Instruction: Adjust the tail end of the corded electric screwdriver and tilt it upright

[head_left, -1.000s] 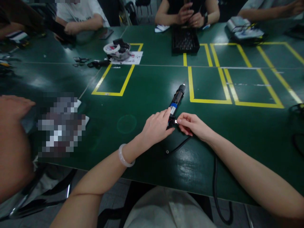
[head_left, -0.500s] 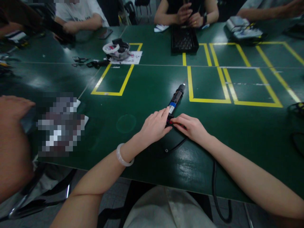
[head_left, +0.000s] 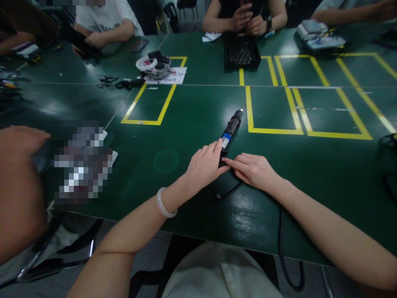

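Observation:
An electric screwdriver with its inner parts showing lies slanted on the green table, its metal tip pointing away and to the right. My left hand is closed around its near end, covering much of that part. My right hand is at the same end, its index fingertip touching the dark rear part close to my left thumb. The other right fingers are curled, and whether a small piece or wire is between them is hidden. A black cable with a bare end comes out from under my right hand.
Yellow tape outlines mark the green table. Beyond are a black tray, tape rolls on paper, and a device with wires. Co-workers sit opposite; another person's arm reaches in at left. A thick cable hangs over the front edge.
My right index finger has straightened onto the screwdriver's rear part, where the fingers were pinched at something reddish before. My left hand keeps its hold. The whole view has shifted slightly.

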### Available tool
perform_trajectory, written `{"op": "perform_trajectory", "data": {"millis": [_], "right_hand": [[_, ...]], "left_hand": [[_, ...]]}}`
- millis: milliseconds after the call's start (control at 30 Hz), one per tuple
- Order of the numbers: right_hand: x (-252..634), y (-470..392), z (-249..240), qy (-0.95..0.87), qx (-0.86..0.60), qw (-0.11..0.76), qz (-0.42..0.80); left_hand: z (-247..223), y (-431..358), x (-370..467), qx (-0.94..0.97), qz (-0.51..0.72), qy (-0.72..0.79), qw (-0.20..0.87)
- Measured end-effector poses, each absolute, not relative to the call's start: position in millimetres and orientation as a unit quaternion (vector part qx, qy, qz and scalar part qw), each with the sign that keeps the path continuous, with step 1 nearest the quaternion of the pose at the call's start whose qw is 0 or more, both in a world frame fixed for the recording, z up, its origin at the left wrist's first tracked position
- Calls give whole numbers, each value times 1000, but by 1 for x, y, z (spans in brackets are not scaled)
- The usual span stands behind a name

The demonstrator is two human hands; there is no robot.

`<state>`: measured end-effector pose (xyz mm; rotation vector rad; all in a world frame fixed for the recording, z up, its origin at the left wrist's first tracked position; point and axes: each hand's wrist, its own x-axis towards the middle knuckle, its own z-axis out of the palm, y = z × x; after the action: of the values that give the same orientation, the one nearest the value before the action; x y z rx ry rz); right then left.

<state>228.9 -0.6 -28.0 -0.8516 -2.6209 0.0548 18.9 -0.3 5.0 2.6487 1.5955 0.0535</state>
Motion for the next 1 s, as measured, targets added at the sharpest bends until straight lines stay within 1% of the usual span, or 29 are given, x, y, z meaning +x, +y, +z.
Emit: {"op": "perform_trajectory", "data": {"millis": [167,233,333,467,600,833,1000], "right_hand": [[228,-2,-29,-928,-317,193,40],[228,-1,-29,-917,-337,204,67],[231,2,-28,-878,-382,248,146],[238,11,-27,-798,-429,312,287],[245,17,-31,-721,-449,349,396],[247,22,-33,-635,-462,380,488],[246,24,-32,-617,-466,384,505]], "left_hand": [[1,-4,31,838,22,546,4],[0,-4,32,833,19,553,-2],[-2,-2,29,830,21,558,1],[-5,3,19,830,27,557,13],[-7,5,14,838,36,544,9],[-5,14,-8,846,25,532,-19],[-5,37,-45,823,-1,566,-40]]}}
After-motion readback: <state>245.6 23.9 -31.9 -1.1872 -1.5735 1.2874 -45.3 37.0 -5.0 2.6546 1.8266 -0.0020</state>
